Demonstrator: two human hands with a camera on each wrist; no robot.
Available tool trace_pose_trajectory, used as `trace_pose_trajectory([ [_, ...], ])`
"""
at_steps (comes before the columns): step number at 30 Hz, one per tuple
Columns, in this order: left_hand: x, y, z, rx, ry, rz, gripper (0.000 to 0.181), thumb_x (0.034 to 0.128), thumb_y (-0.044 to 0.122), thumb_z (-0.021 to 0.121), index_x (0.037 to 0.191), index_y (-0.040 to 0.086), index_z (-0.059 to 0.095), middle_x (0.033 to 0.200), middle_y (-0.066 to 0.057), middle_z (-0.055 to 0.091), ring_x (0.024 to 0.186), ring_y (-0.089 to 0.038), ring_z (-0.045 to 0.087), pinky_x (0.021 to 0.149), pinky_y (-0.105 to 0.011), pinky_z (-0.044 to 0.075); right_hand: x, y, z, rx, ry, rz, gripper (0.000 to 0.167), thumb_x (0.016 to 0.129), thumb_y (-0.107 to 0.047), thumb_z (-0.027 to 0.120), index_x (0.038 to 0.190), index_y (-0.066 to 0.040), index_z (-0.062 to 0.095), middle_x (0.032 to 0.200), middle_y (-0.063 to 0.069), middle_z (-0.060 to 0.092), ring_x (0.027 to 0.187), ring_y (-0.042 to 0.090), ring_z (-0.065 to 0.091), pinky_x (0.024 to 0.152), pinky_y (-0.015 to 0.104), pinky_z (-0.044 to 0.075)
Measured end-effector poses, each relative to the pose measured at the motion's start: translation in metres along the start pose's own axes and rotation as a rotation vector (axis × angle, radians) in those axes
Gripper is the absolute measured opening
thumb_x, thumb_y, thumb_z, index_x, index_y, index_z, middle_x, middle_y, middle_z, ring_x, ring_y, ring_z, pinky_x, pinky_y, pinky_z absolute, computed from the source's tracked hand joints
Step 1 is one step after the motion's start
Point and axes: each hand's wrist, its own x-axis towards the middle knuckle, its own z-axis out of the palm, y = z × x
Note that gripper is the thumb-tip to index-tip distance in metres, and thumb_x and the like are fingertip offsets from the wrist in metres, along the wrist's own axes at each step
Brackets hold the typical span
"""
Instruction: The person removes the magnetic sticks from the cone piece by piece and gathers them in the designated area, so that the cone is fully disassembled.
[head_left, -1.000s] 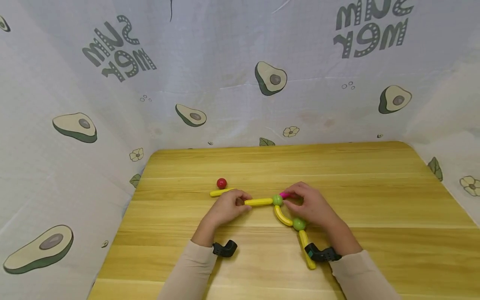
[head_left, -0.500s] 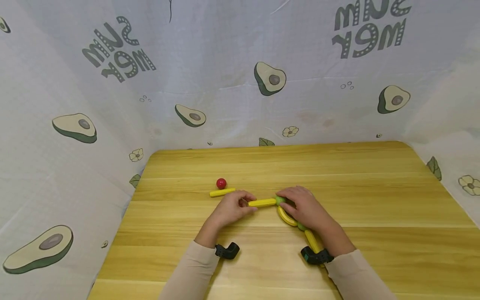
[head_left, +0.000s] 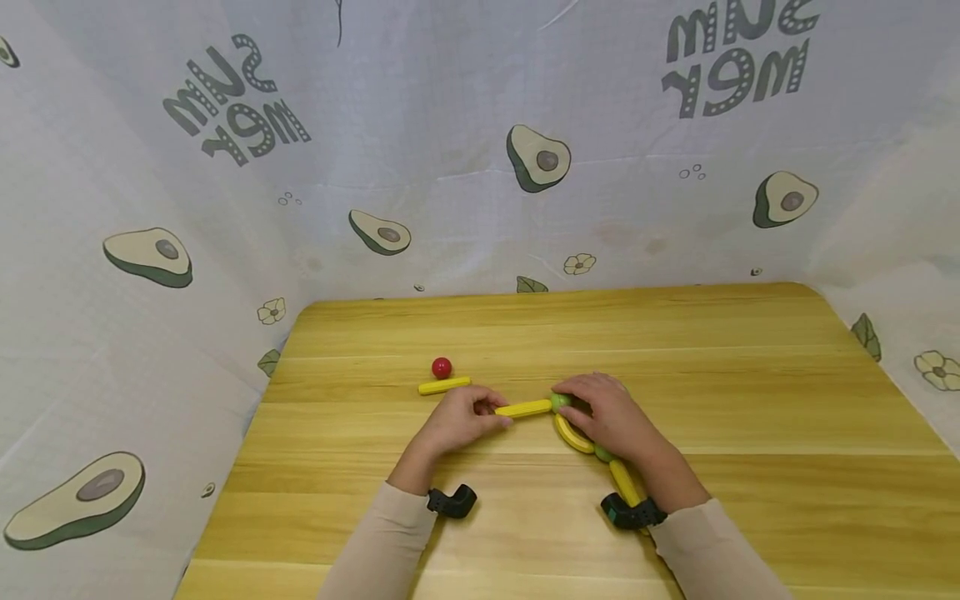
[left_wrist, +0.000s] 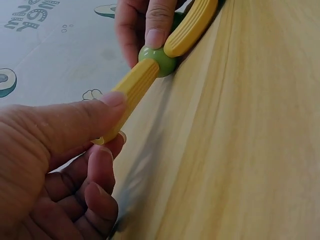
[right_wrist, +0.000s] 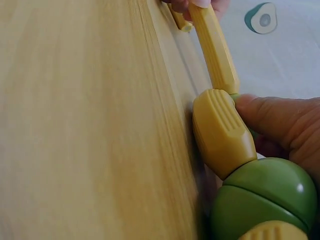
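Note:
My left hand [head_left: 457,421] pinches the free end of a straight yellow building rod [head_left: 525,408] between thumb and fingers. The rod's other end meets a green ball [left_wrist: 162,62], which my right hand [head_left: 611,421] grips with thumb and fingertips. From that ball a curved yellow rod [head_left: 574,435] runs toward a second green ball [right_wrist: 265,195]. Beyond it, another straight yellow rod [head_left: 624,482] continues the chain, partly under the right wrist. In the left wrist view the held rod tilts, its near end raised above the tabletop.
Left of the hands, a red ball [head_left: 442,367] lies just behind a loose yellow rod [head_left: 445,386] on the wooden table [head_left: 360,483]. A white cloth [head_left: 450,167] with avocado prints hangs along the back and sides. Each wrist wears a black camera band.
My right hand has shifted left and now covers much of the first green ball; a pink piece seen beside it is hidden. The left hand and its rod moved slightly right.

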Motion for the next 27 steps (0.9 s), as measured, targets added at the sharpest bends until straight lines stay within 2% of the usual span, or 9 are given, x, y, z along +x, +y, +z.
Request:
trace_pose_trajectory([
  [4, -0.003, -0.004, -0.006, -0.047, -0.026, -0.029, 0.022, 0.0893, 0.027, 0.08, 0.108, 0.015, 0.078, 0.09, 0.001, 0.067, 0.078, -0.011, 0.058, 0.068, -0.022, 0.048, 0.0, 0.003, 0.0, -0.027, 0.039, 0.025, 0.033, 0.095, -0.02, 0.073, 0.125, -0.009, 0.071, 0.125, 0.012, 0.072, 0.122, 0.037, 0.063, 0.111, 0.062, 0.039],
  [7, -0.006, -0.007, -0.015, -0.048, -0.016, -0.05, 0.021, 0.0895, 0.026, 0.08, 0.108, 0.016, 0.078, 0.088, 0.0, 0.067, 0.077, -0.012, 0.058, 0.067, -0.022, 0.048, -0.001, 0.006, -0.001, -0.041, 0.066, 0.06, 0.033, 0.094, -0.02, 0.074, 0.124, -0.008, 0.071, 0.124, 0.013, 0.072, 0.121, 0.038, 0.063, 0.109, 0.062, 0.04],
  [11, -0.011, -0.012, -0.031, 0.01, 0.036, -0.065, 0.021, 0.0896, 0.024, 0.08, 0.108, 0.015, 0.077, 0.086, -0.001, 0.065, 0.076, -0.013, 0.055, 0.065, -0.023, 0.046, -0.002, 0.009, -0.002, -0.044, 0.064, 0.077, 0.033, 0.095, -0.02, 0.073, 0.125, -0.009, 0.071, 0.125, 0.013, 0.072, 0.122, 0.038, 0.062, 0.109, 0.063, 0.039],
  [14, -0.017, -0.013, -0.046, 0.059, 0.082, -0.101, 0.019, 0.0889, 0.021, 0.08, 0.107, 0.014, 0.077, 0.087, -0.002, 0.065, 0.075, -0.014, 0.055, 0.063, -0.024, 0.045, -0.001, 0.008, -0.002, -0.04, 0.062, 0.074, 0.033, 0.095, -0.021, 0.073, 0.126, -0.01, 0.071, 0.125, 0.013, 0.072, 0.122, 0.039, 0.062, 0.109, 0.064, 0.039],
  [19, -0.026, -0.014, -0.071, 0.091, 0.139, -0.17, 0.016, 0.0876, 0.017, 0.081, 0.103, 0.014, 0.077, 0.089, -0.003, 0.067, 0.077, -0.016, 0.056, 0.063, -0.025, 0.046, 0.0, 0.007, -0.004, -0.038, 0.061, 0.086, 0.033, 0.096, -0.022, 0.072, 0.127, -0.011, 0.07, 0.126, 0.013, 0.071, 0.124, 0.039, 0.061, 0.109, 0.064, 0.038],
  [23, -0.029, -0.018, -0.081, 0.105, 0.143, -0.211, 0.017, 0.0876, 0.017, 0.081, 0.103, 0.013, 0.076, 0.093, -0.003, 0.067, 0.081, -0.017, 0.056, 0.068, -0.027, 0.046, -0.001, 0.007, -0.006, -0.04, 0.066, 0.093, 0.033, 0.096, -0.021, 0.072, 0.127, -0.011, 0.07, 0.127, 0.013, 0.071, 0.124, 0.039, 0.061, 0.11, 0.064, 0.038],
  [27, -0.031, -0.021, -0.085, 0.126, 0.131, -0.259, 0.015, 0.0874, 0.018, 0.081, 0.1, 0.013, 0.076, 0.096, -0.004, 0.067, 0.082, -0.018, 0.056, 0.069, -0.028, 0.046, -0.001, 0.007, -0.006, -0.043, 0.064, 0.088, 0.033, 0.096, -0.022, 0.072, 0.127, -0.011, 0.07, 0.126, 0.013, 0.071, 0.123, 0.039, 0.061, 0.109, 0.064, 0.038],
])
